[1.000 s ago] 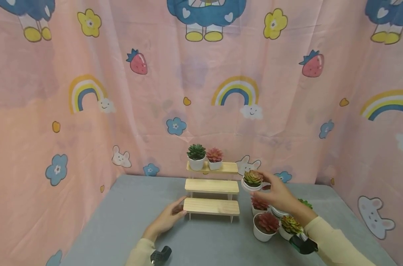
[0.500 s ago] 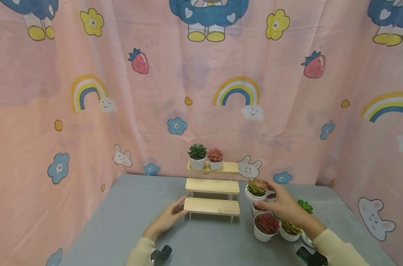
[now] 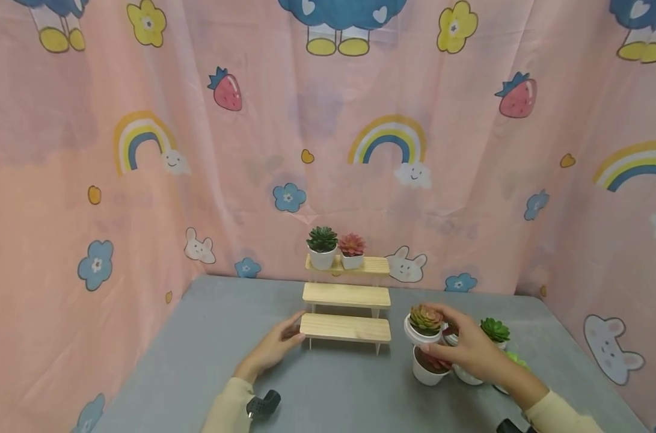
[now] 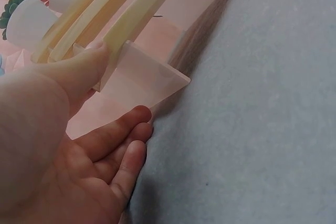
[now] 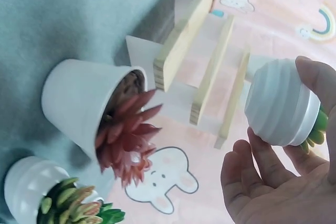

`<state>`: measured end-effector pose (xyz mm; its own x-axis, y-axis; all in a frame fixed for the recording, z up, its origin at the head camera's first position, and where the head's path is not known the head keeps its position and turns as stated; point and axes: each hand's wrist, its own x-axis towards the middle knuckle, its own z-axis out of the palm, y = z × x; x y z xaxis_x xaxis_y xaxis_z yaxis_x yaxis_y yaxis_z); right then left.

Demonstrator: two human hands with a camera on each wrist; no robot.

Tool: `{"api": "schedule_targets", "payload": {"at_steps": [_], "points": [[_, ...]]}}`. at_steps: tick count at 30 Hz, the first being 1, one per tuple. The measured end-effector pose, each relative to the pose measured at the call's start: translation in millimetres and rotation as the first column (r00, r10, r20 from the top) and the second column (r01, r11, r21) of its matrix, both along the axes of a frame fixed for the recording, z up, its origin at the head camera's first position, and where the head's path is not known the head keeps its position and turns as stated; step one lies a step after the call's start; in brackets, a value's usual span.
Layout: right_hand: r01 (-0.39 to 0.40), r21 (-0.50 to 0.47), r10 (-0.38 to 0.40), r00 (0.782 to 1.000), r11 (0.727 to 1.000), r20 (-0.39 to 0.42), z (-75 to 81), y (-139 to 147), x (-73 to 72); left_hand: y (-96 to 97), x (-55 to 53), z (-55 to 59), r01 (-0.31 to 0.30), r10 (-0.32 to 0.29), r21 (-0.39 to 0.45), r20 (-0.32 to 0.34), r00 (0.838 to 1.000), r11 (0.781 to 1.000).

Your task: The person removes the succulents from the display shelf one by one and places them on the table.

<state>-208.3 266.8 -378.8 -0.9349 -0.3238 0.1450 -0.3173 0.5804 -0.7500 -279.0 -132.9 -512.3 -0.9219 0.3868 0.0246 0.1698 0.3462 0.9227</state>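
Note:
My right hand (image 3: 468, 347) holds a succulent in a ribbed white pot (image 5: 281, 103) between thumb and fingers, raised over the other pots. Its rosette (image 3: 427, 319) is green with reddish tips. A three-step wooden display stand (image 3: 346, 327) stands mid-table. At the left end of its lowest step is my left hand (image 3: 270, 347); in the left wrist view the thumb lies at the board's end, with the fingers (image 4: 113, 135) loosely extended beside the clear leg. On the top step sit a dark green succulent (image 3: 322, 246) and a pink one (image 3: 352, 249), both in white pots.
Right of the stand, a red succulent in a white pot (image 5: 79, 108) is just below the held one. Beside it are more potted succulents, among them a bright green one (image 3: 494, 329). A pink patterned curtain (image 3: 252, 150) hangs behind the grey table (image 3: 198, 337).
My right hand has moved the held potted succulent right and toward me, from beside the stand's middle step to over the red succulent. The left hand stays at the stand. The head view has tilted slightly down.

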Motion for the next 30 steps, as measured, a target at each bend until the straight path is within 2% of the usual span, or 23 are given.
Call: {"api": "schedule_targets", "payload": {"at_steps": [9, 12, 15, 22, 27, 30], "points": [[0.060, 0.008, -0.060, 0.986, 0.998, 0.158, -6.1, -1.6, 15.4, -1.3, -2.4, -4.0, 0.018, -0.018, -0.012, -0.010, 1.000, 1.000], [0.050, -0.017, -0.047, 0.986, 0.999, 0.159, -11.3, 0.2, 20.5, -2.0, -3.3, -5.4, 0.019, -0.020, -0.013, -0.006, 1.000, 1.000], [0.017, -0.018, -0.015, 0.993, 1.000, 0.120, -18.2, 3.5, 24.4, -2.4, -3.5, -4.2, 0.010, -0.009, -0.016, 0.003, 1.000, 1.000], [0.014, 0.041, -0.019, 0.992, 0.999, 0.127, -35.5, 8.6, 35.0, -2.9, -3.8, -2.0, -0.002, 0.002, -0.020, 0.005, 1.000, 1.000], [-0.006, 0.084, -0.002, 0.996, 0.996, 0.085, -49.3, 13.1, 42.9, -2.4, -3.6, -2.8, 0.007, -0.007, -0.007, 0.010, 1.000, 1.000], [-0.014, 0.085, 0.004, 0.993, 0.996, 0.120, -60.1, 19.9, 42.6, -1.7, -2.4, -1.0, 0.002, -0.002, -0.002, 0.014, 1.000, 1.000]]}}
